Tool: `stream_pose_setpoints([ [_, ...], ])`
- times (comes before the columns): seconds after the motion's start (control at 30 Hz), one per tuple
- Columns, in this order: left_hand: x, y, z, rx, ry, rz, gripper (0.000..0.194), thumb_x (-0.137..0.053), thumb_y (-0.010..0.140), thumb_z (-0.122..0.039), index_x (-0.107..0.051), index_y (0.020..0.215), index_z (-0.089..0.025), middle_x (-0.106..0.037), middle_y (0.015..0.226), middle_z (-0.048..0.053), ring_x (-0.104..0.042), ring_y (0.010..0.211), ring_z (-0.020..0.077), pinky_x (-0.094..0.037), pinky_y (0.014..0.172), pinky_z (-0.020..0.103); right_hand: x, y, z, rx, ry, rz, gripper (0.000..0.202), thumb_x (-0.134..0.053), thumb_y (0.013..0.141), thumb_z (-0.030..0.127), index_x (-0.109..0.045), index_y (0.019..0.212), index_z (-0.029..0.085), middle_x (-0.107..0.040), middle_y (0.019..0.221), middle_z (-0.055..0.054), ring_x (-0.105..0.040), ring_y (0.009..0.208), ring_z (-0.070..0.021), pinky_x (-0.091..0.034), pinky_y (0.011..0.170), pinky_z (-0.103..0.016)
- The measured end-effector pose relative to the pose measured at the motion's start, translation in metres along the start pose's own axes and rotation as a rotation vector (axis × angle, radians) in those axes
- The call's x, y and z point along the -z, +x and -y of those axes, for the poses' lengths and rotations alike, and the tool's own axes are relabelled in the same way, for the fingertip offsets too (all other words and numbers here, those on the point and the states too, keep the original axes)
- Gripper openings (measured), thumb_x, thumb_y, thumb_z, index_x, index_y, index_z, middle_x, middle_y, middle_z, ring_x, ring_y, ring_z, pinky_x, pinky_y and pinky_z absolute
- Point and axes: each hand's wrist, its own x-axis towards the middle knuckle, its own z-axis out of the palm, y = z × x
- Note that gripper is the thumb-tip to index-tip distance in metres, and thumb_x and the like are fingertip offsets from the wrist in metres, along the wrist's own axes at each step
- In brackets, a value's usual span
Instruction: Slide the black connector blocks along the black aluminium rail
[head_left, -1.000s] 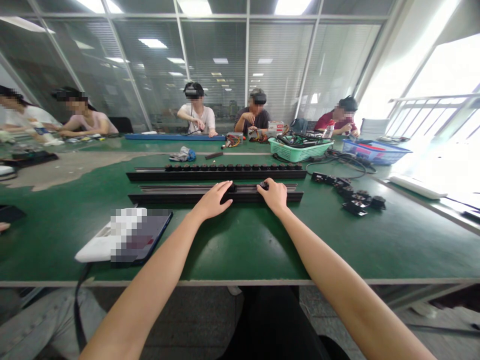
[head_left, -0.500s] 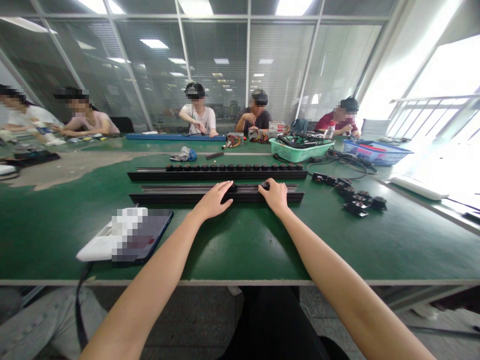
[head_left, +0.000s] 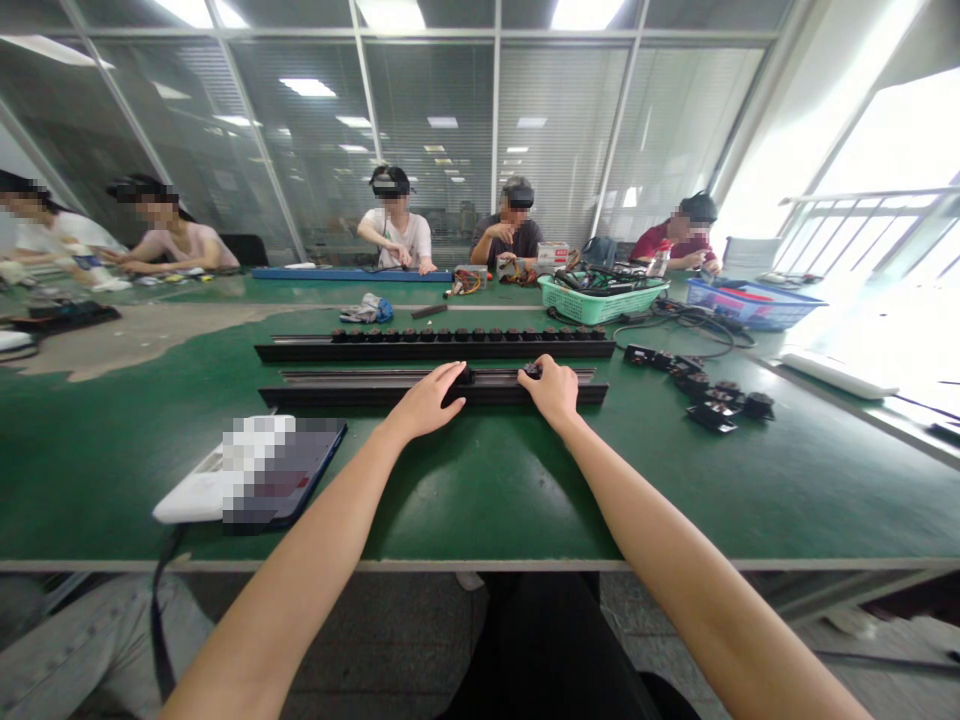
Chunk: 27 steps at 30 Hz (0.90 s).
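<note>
Two long black rails lie crosswise on the green table. Over the nearer rail (head_left: 337,393) rests my left hand (head_left: 426,405), fingers stretched out and thumb apart. Its fingertips are beside a small black block (head_left: 467,375) in the rail's channel. Further right along this rail, my right hand (head_left: 556,392) has thumb and fingers closed on a small black part (head_left: 532,370), mostly covered by the fingers. The farther rail (head_left: 435,351) carries a row of several similar black parts (head_left: 450,335).
Several loose black parts (head_left: 709,392) lie to the right. A green basket (head_left: 600,305) and a blue basket (head_left: 757,312) stand behind them with cables. At left are a white device (head_left: 202,485) and a dark tablet (head_left: 322,465). Co-workers sit across the table.
My right hand has shifted very slightly to the right with the small black part. My left hand stays in place.
</note>
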Motion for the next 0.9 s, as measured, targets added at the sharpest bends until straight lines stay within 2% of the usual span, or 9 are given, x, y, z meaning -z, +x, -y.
stream_pose_setpoints([
  [0.33,0.0021,-0.0002,-0.0027,0.025,-0.001,0.018,0.069,-0.048,0.097,-0.045,-0.037,0.159,-0.015,-0.041,0.164,0.015,-0.044,0.149,0.0292,-0.035,0.125,0.045,0.0005,0.0029,-0.0025,-0.027,0.026,0.019,0.032,-0.059,0.094,0.049,-0.064,0.108,0.020,-0.076,0.098,-0.011,-0.068,0.097,-0.0275,-0.040,0.094,-0.038],
  [0.63,0.0002,-0.0001,0.0002,0.017,-0.005,0.007,0.068,-0.049,0.097,-0.045,-0.037,0.159,-0.019,-0.041,0.164,0.013,-0.044,0.149,0.0292,-0.037,0.124,0.047,0.0004,0.0031,-0.0050,-0.005,0.005,-0.007,0.029,-0.058,0.093,0.046,-0.064,0.107,0.020,-0.076,0.097,-0.010,-0.069,0.095,-0.0265,-0.038,0.101,-0.040],
  [0.9,-0.0007,0.0004,0.0013,0.004,-0.004,0.000,0.068,-0.049,0.097,-0.045,-0.038,0.159,-0.017,-0.041,0.163,0.013,-0.043,0.149,0.0283,-0.034,0.126,0.045,0.0018,0.0049,-0.0058,-0.009,-0.013,0.012,0.030,-0.058,0.092,0.046,-0.063,0.106,0.019,-0.076,0.096,-0.011,-0.070,0.094,-0.0265,-0.036,0.105,-0.041],
])
